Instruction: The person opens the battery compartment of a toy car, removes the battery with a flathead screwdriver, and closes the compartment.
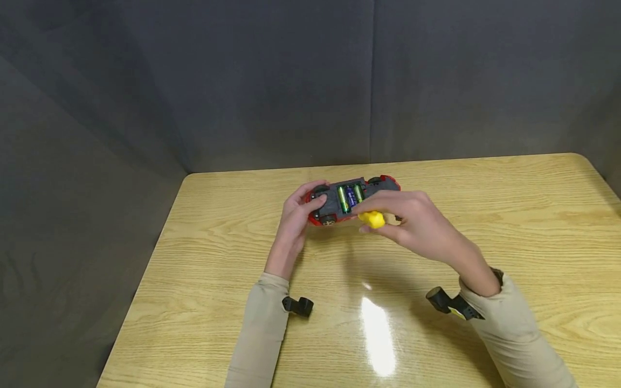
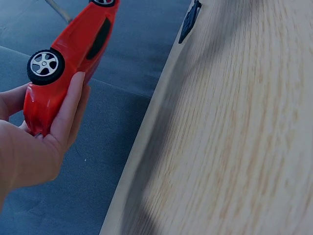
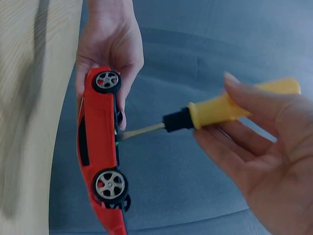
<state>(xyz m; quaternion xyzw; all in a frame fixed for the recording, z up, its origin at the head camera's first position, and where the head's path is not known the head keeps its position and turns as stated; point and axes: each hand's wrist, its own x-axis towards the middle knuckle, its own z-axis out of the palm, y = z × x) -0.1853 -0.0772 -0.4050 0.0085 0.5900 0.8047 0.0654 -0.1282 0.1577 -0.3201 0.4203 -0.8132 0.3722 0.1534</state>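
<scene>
My left hand (image 1: 292, 216) grips one end of a red toy car (image 1: 332, 205), thumb across its grey underside, held up over the table. The open battery compartment shows two green batteries (image 1: 343, 199) and a blue-purple battery (image 1: 351, 197) between them. My right hand (image 1: 427, 223) holds a screwdriver (image 1: 372, 219) by its yellow handle, thumb and fingers around it. In the right wrist view the metal shaft (image 3: 144, 130) points at the car's underside near the compartment; whether the tip touches cannot be told. Red bodywork (image 2: 73, 54) and spoked wheels show in the left wrist view.
A small black piece (image 2: 190, 22) lies near the edge of the wooden table (image 1: 204, 258) in the left wrist view. Dark cloth panels (image 1: 276, 81) stand behind and to the left of the table. Black wrist cameras (image 1: 298, 306) sit on both sleeves.
</scene>
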